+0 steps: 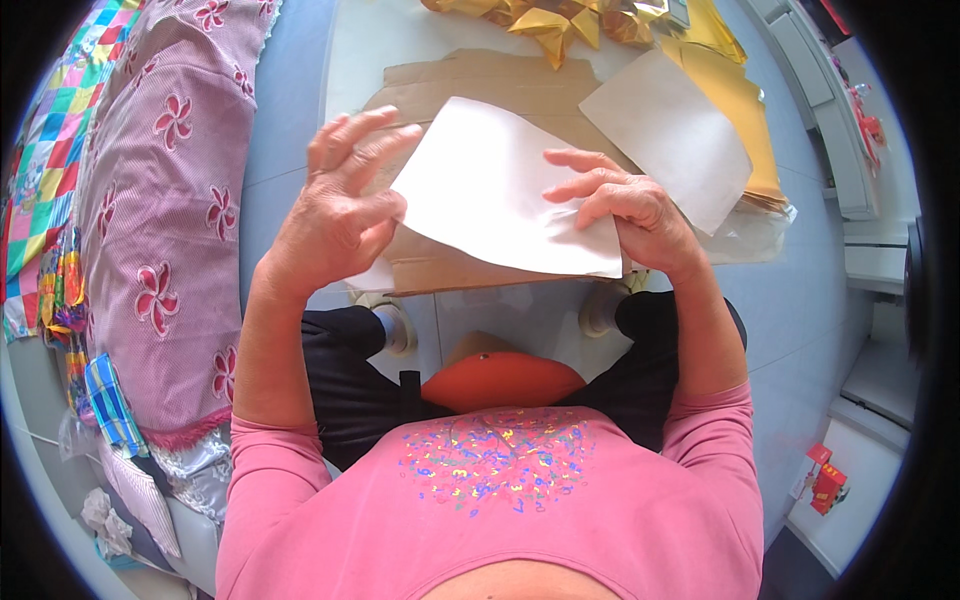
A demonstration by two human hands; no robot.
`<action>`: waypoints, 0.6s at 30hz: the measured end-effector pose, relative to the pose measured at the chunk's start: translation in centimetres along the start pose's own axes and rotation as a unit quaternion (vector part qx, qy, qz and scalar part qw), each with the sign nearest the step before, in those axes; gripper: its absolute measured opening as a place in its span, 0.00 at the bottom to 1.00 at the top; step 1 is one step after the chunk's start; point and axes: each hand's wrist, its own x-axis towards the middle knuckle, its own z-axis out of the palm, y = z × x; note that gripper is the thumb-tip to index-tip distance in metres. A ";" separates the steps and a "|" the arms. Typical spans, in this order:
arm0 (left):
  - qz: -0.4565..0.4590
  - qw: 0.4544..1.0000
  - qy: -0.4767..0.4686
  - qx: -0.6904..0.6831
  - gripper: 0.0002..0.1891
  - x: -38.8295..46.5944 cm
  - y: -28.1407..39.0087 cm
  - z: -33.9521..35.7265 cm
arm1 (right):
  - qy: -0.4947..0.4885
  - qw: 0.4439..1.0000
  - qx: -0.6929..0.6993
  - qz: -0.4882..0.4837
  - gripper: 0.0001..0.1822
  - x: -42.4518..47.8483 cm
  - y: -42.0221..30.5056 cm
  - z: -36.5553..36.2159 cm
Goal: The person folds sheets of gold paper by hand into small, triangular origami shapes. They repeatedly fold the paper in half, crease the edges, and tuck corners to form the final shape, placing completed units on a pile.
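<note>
A white sheet of paper [502, 187] is held, tilted, above a flattened piece of brown cardboard [420, 90]. My left hand [352, 191] has the sheet's left corner between thumb and index finger, its other fingers spread. At the sheet's right side, my right hand [619, 199] grips the edge; its fingers lie on the upper face, the thumb hidden beneath. A second white sheet [679, 135] lies to the right, partly over a stack of yellow-gold paper [731, 112]. Folded shiny gold paper pieces [555, 30] are at the far edge of the cardboard.
A sofa under a pink flowered cover [172, 187] stands at the left. Clear plastic [750, 236] lies under the yellow stack's near end. An orange rounded object [502, 379] is between the legs. White drawers [844, 142] line the right side.
</note>
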 end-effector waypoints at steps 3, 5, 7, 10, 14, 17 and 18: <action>0.031 0.996 -0.050 -0.073 0.07 -0.2 0.0 -0.1 | 0.005 0.995 -0.100 0.011 0.14 -0.3 -0.1 -0.5; 0.021 0.989 -0.065 -0.128 0.07 -0.8 0.0 0.5 | 0.028 0.988 -0.152 0.007 0.16 -0.7 -0.4 -0.3; 0.010 0.988 -0.075 -0.134 0.08 -0.9 0.4 0.7 | 0.020 0.988 -0.154 0.015 0.17 -1.1 -0.7 0.2; -0.041 0.977 -0.117 -0.171 0.08 -0.8 0.7 0.6 | 0.001 0.985 -0.172 0.027 0.18 -2.1 0.4 0.7; -0.125 0.949 -0.113 -0.266 0.09 -1.3 -0.1 1.2 | 0.031 0.993 -0.084 0.078 0.12 -2.2 0.9 0.8; -0.245 0.894 -0.125 -0.353 0.05 -1.9 -1.5 1.5 | 0.057 0.977 -0.036 0.203 0.06 -1.6 -0.4 0.5; -0.272 0.870 -0.111 -0.397 0.05 -1.9 -2.0 2.1 | 0.069 0.969 -0.045 0.231 0.04 -1.7 -0.2 0.5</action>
